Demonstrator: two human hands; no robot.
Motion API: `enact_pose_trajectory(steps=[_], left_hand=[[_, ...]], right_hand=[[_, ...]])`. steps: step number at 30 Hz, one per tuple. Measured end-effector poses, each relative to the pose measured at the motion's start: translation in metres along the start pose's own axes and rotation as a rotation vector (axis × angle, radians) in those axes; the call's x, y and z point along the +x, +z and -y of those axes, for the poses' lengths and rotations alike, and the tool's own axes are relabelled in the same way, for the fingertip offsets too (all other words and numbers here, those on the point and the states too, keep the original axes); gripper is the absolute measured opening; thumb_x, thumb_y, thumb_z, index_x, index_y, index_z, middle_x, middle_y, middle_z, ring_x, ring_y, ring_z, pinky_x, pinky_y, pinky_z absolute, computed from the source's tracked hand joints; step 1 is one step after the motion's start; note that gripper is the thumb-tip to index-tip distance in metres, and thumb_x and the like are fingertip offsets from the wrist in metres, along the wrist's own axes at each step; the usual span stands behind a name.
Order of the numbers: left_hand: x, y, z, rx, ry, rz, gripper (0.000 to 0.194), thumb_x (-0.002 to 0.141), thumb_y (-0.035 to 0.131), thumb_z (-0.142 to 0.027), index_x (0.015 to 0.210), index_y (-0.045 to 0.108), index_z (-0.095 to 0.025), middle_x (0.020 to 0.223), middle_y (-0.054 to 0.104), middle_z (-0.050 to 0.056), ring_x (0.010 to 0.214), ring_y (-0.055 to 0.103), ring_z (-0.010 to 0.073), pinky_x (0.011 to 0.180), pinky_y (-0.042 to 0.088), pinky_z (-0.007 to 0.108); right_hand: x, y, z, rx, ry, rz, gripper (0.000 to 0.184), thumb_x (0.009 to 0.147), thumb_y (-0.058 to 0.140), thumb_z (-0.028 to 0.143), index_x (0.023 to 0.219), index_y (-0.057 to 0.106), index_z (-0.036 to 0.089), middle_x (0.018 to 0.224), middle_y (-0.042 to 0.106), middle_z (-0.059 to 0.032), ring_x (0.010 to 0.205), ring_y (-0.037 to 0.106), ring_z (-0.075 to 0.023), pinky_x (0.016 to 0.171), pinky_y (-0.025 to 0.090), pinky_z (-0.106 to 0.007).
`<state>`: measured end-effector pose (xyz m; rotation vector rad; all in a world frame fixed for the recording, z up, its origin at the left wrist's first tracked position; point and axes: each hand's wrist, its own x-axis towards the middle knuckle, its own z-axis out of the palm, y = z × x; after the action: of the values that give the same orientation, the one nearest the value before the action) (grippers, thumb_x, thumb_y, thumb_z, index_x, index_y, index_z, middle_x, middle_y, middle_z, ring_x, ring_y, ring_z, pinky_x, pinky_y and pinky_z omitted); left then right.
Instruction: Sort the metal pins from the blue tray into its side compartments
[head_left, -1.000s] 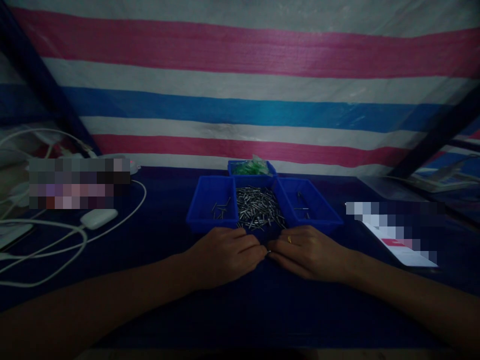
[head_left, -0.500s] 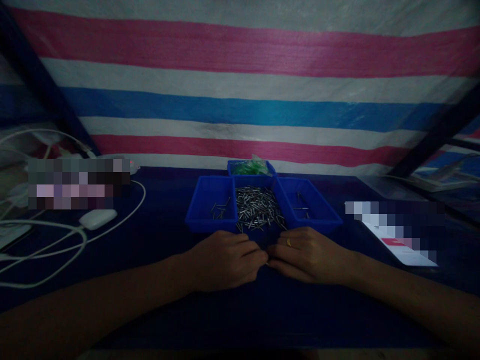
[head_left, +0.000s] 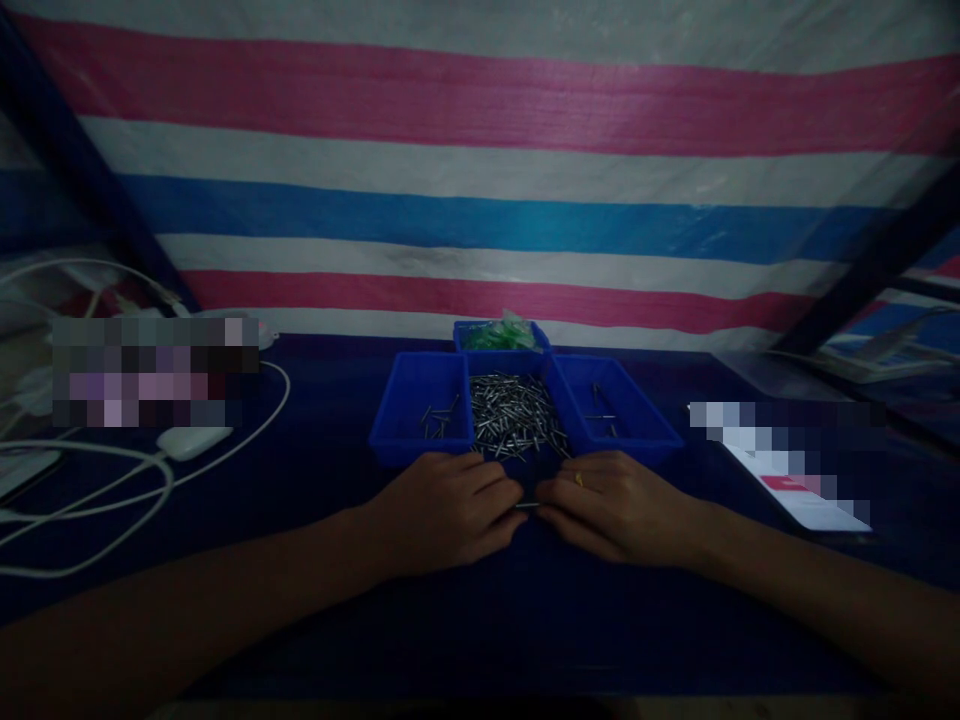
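Left hand (head_left: 450,510): in the head view, your fingers are closing on the left end of a thin metal pin (head_left: 527,506).
Right hand (head_left: 626,508): you are pinching the pin's other end, and a gold ring (head_left: 578,480) is showing on a finger.
Thin metal pin: it is spanning the small gap between your hands, above the desk (head_left: 525,630), just in front of the pile of metal pins (head_left: 514,412).
Pile of metal pins: it is lying between the left bin (head_left: 421,380) and the right bin (head_left: 622,400), each holding a few pins.
Back bin (head_left: 459,338): it is holding green plastic packets (head_left: 504,332).
Desk, left side: a white cable (head_left: 169,485) is curling near a white case (head_left: 193,441).
Striped sheet (head_left: 480,220): it is hanging behind the desk.
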<state>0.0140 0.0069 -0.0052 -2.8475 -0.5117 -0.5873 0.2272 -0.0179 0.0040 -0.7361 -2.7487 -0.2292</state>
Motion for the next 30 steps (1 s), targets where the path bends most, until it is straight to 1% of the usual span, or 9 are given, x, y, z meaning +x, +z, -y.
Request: enact_pose_trajectory(steps=[5, 9, 11, 13, 15, 18, 21, 25, 30], left_hand=[[-0.001, -0.002, 0.000, 0.012, 0.002, -0.023, 0.019, 0.086, 0.040, -0.025, 0.078, 0.054, -0.016, 0.066, 0.054, 0.000, 0.061, 0.050, 0.0121, 0.052, 0.040, 0.023], [0.000, -0.003, -0.001, 0.005, 0.037, -0.105, 0.017, 0.087, 0.041, -0.025, 0.081, 0.054, -0.016, 0.067, 0.056, -0.001, 0.062, 0.052, 0.0113, 0.054, 0.042, 0.023], [0.000, -0.004, -0.002, -0.009, 0.068, -0.137, 0.016, 0.088, 0.041, -0.025, 0.082, 0.053, -0.016, 0.068, 0.057, -0.002, 0.062, 0.053, 0.0103, 0.055, 0.042, 0.022], [0.000, -0.005, -0.003, -0.023, 0.105, -0.149, 0.016, 0.088, 0.041, -0.026, 0.083, 0.052, -0.016, 0.067, 0.057, -0.003, 0.060, 0.053, 0.0094, 0.055, 0.042, 0.021], [0.000, -0.007, -0.004, -0.030, 0.141, -0.169, 0.014, 0.088, 0.043, -0.026, 0.085, 0.052, -0.016, 0.068, 0.058, -0.003, 0.060, 0.053, 0.0087, 0.055, 0.042, 0.021], [-0.001, -0.009, -0.005, -0.027, 0.162, -0.207, 0.014, 0.087, 0.045, -0.028, 0.090, 0.051, -0.015, 0.072, 0.060, -0.004, 0.063, 0.055, 0.0080, 0.058, 0.043, 0.021], [-0.002, -0.009, -0.005, -0.010, 0.137, -0.217, 0.017, 0.087, 0.044, -0.030, 0.093, 0.051, -0.016, 0.072, 0.060, -0.004, 0.065, 0.057, 0.0076, 0.059, 0.044, 0.020], [-0.002, -0.007, -0.005, 0.004, 0.131, -0.230, 0.016, 0.087, 0.045, -0.029, 0.096, 0.050, -0.017, 0.074, 0.061, -0.004, 0.065, 0.057, 0.0077, 0.060, 0.045, 0.020], [-0.002, -0.007, -0.003, -0.009, 0.109, -0.248, 0.013, 0.085, 0.047, -0.027, 0.091, 0.051, -0.016, 0.072, 0.061, -0.003, 0.063, 0.056, 0.0085, 0.058, 0.045, 0.021]], right_hand=[[-0.001, 0.002, -0.003, 0.011, 0.027, 0.010, 0.022, 0.089, 0.032, 0.023, 0.081, 0.051, 0.014, 0.062, 0.051, -0.0007, 0.053, 0.044, -0.0103, 0.051, 0.035, -0.024], [-0.001, 0.002, -0.002, 0.058, 0.036, 0.044, 0.022, 0.090, 0.032, 0.023, 0.080, 0.050, 0.014, 0.063, 0.051, -0.0012, 0.054, 0.044, -0.0106, 0.051, 0.035, -0.024], [0.000, 0.000, 0.002, 0.180, 0.064, 0.081, 0.021, 0.090, 0.033, 0.023, 0.078, 0.048, 0.015, 0.062, 0.050, -0.0002, 0.054, 0.045, -0.0099, 0.050, 0.034, -0.023], [0.002, -0.002, 0.008, 0.372, 0.120, 0.147, 0.018, 0.089, 0.035, 0.023, 0.077, 0.046, 0.016, 0.061, 0.048, 0.0018, 0.052, 0.045, -0.0083, 0.049, 0.034, -0.021], [0.003, -0.005, 0.012, 0.535, 0.179, 0.185, 0.015, 0.088, 0.037, 0.022, 0.076, 0.045, 0.016, 0.059, 0.047, 0.0036, 0.049, 0.043, -0.0065, 0.046, 0.033, -0.019], [0.005, -0.007, 0.013, 0.671, 0.245, 0.176, 0.012, 0.088, 0.038, 0.020, 0.080, 0.046, 0.016, 0.060, 0.047, 0.0044, 0.049, 0.044, -0.0056, 0.045, 0.032, -0.018], [0.006, -0.007, 0.010, 0.706, 0.277, 0.165, 0.013, 0.089, 0.038, 0.023, 0.086, 0.048, 0.016, 0.062, 0.049, 0.0040, 0.051, 0.046, -0.0061, 0.046, 0.034, -0.018], [0.006, -0.007, 0.007, 0.703, 0.277, 0.150, 0.014, 0.088, 0.039, 0.023, 0.084, 0.049, 0.015, 0.061, 0.049, 0.0038, 0.051, 0.046, -0.0061, 0.046, 0.034, -0.019], [0.005, -0.007, 0.007, 0.682, 0.306, 0.123, 0.012, 0.087, 0.043, 0.022, 0.087, 0.052, 0.014, 0.059, 0.049, 0.0047, 0.050, 0.046, -0.0052, 0.046, 0.033, -0.018]])
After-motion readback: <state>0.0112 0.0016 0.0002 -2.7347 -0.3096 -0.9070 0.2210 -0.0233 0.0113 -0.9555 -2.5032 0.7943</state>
